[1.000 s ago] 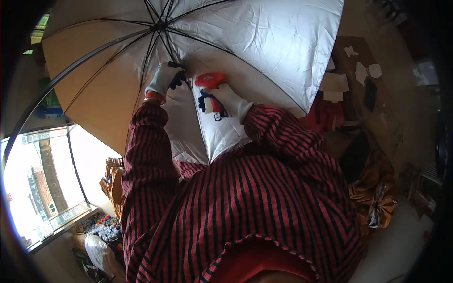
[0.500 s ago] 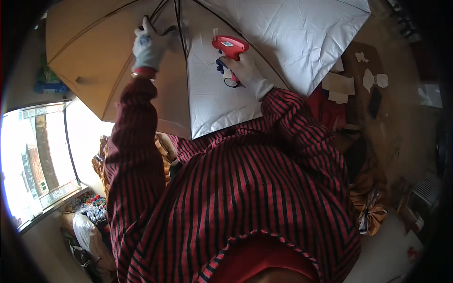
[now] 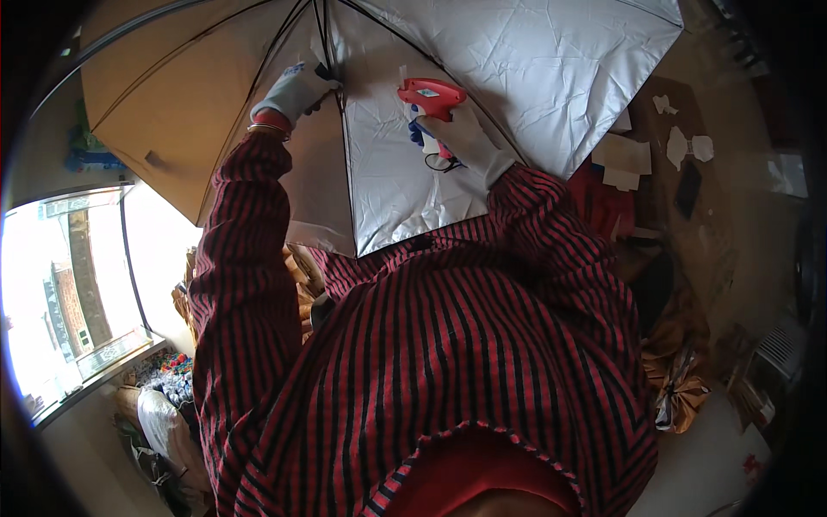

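Note:
An opened umbrella [image 3: 551, 82], its inner side silvery with dark ribs, spreads across the upper view. My left hand [image 3: 295, 93], in a white glove, is closed at a dark rib left of the middle. A short black strap [image 3: 324, 71] shows between its fingertips; part of it is hidden. To the right, my gloved right hand [image 3: 465, 140] is wrapped round the grip of a red tagging gun [image 3: 437, 93]. A clear strip stands up from the gun's front end, and a black cord loop hangs below its grip. The gun is held over the silvery cloth, apart from my left hand.
A bright window [image 3: 69, 284] lies at the left, with a white bundle [image 3: 164, 422] below it. Right of the umbrella, a brown surface [image 3: 668, 194] carries pale paper pieces and a dark flat object [image 3: 687, 189]. Crumpled brown wrapping [image 3: 680, 392] lies lower right.
My left hand has moved right and slightly down, and its fingers now close on the black strap. The tagging gun has shifted a little right and down with my right hand.

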Motion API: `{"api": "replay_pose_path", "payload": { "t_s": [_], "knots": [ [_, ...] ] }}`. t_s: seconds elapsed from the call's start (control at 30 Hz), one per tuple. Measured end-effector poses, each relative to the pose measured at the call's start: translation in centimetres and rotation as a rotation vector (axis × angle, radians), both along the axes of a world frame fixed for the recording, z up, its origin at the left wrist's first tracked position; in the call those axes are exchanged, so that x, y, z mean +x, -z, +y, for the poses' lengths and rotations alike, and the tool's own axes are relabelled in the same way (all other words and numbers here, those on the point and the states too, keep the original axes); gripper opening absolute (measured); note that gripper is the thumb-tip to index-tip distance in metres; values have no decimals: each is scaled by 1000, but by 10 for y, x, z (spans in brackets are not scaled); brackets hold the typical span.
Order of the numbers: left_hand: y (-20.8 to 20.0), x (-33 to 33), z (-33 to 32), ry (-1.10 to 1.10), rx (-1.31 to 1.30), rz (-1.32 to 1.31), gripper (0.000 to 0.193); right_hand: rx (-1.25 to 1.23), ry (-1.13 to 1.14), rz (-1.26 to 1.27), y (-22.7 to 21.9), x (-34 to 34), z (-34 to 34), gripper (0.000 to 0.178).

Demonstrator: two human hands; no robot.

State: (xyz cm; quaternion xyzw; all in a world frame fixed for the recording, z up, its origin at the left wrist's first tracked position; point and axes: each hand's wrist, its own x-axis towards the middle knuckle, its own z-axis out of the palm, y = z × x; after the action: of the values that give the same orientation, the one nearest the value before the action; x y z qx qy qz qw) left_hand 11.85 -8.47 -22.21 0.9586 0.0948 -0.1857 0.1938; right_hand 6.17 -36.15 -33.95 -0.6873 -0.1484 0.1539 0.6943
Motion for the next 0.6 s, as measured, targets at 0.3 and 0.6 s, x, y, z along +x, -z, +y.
{"api": "replay_pose_path", "payload": {
  "t_s": [0.3, 0.6],
  "knots": [
    [-59, 97, 97, -11, -1447, 243, 41, 193, 419, -332, -99, 6, -84, 34],
    [-1, 173, 113, 2, -1630, 537, 33, -175, 1128, -293, -56, -7, -296, 28]
  ]
}}
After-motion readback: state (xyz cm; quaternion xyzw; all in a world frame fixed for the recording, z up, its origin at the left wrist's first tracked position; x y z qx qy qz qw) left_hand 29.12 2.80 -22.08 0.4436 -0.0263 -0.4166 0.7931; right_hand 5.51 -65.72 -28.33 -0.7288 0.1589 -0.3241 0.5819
